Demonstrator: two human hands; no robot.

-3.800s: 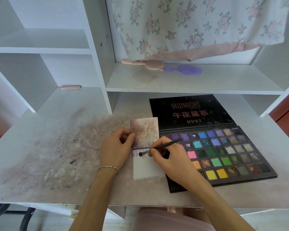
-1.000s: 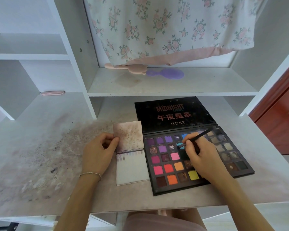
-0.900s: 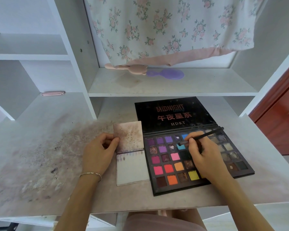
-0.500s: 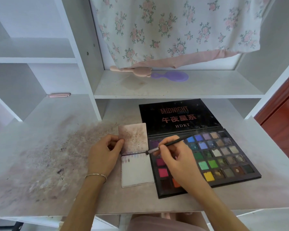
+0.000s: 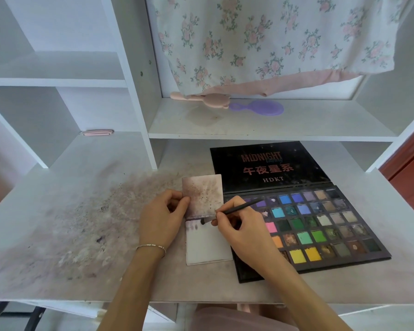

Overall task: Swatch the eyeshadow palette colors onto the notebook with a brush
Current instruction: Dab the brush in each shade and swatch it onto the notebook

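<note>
Since half a second ago, the brush (image 5: 234, 209) has been carried from the edge of the eyeshadow palette (image 5: 320, 225) onto the notebook (image 5: 207, 244), and its dark tip is now set on the lower page just under the fold, beside a few faint purple swatches at the page's upper left. It is pinched between the curled fingers and thumb of the right hand (image 5: 243, 231), with the handle slanting up and to the right over the palette's left columns. The notebook lies open and flat, touching the palette's left edge; its upper page is smudged with brownish powder. That upper page is held at its left edge by the left hand (image 5: 161, 220), thumb on top and fingers curled, and a thin bracelet (image 5: 151, 247) is worn on that wrist. The palette's black lid is folded back behind the notebook, printed with "MIDNIGHT" and "HDKT". To the left of the notebook the desk (image 5: 58, 211) is dusted with greyish powder stains. Behind and above the notebook, a pink comb (image 5: 201, 99) and a purple hairbrush (image 5: 261, 108) lie on a shelf under a hanging floral cloth (image 5: 273, 39).
</note>
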